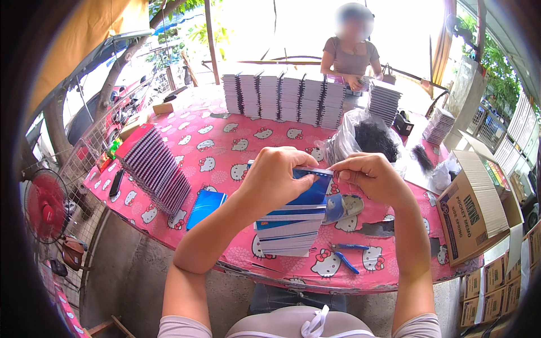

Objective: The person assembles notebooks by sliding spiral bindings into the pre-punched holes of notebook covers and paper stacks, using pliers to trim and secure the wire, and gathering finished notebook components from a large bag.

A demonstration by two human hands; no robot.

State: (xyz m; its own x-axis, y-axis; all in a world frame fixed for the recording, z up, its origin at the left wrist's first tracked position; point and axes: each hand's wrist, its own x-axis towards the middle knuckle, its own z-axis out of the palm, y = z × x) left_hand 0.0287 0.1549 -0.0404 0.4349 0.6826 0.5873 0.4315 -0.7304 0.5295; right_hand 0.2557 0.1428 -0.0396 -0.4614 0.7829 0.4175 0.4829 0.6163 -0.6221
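My left hand (280, 176) is closed on a small blue-covered memo pad (311, 192) with a row of holes along its upper edge. At the right end of that edge, my right hand (369, 173) has its thumb and forefinger pinched together; what lies between them is too small to make out. Just below the held pad, a stack of memo pads (288, 236) rests on the table. A blue and grey rolled cloth-like item (344, 208) lies beside the stack. Blue-handled cutting pliers (346, 261) lie nearer me, to the right.
A pink patterned cloth (262, 134) covers the table. Spiral-bound pads (282, 98) form a long row at the back; another stack (155, 166) leans left, near a blue pad (205, 208). A plastic bag holds black coils (375, 141). Cardboard box (473, 208) stands right. One person (352, 56) works opposite.
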